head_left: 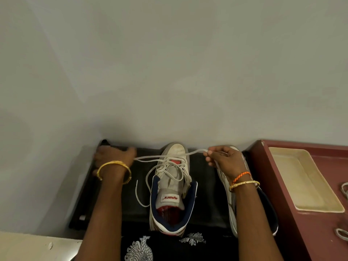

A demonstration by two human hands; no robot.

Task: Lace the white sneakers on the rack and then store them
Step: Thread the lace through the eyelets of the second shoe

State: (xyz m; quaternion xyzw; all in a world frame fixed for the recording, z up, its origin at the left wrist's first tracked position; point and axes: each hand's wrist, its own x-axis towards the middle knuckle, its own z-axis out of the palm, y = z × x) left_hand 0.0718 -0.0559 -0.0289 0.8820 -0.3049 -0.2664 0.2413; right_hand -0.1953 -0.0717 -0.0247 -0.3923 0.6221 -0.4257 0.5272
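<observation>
A white sneaker (172, 187) with navy collar and red tongue label stands toe-to-wall on the black rack top (203, 178). Its white lace (162, 158) is threaded through the lower eyelets, and both ends are stretched out sideways. My left hand (113, 154) grips the left end near the rack's back left corner. My right hand (223, 159) pinches the right end between thumb and fingers. A loose loop of lace hangs left of the shoe. The second white sneaker (232, 204) lies to the right, mostly hidden under my right forearm.
A pale wall rises right behind the rack. A maroon cabinet top (278, 213) adjoins on the right, carrying a cream tray (301, 178) and grey items at the frame edge. A cream ledge (28, 247) sits at lower left. Dark patterned clothing fills the bottom middle.
</observation>
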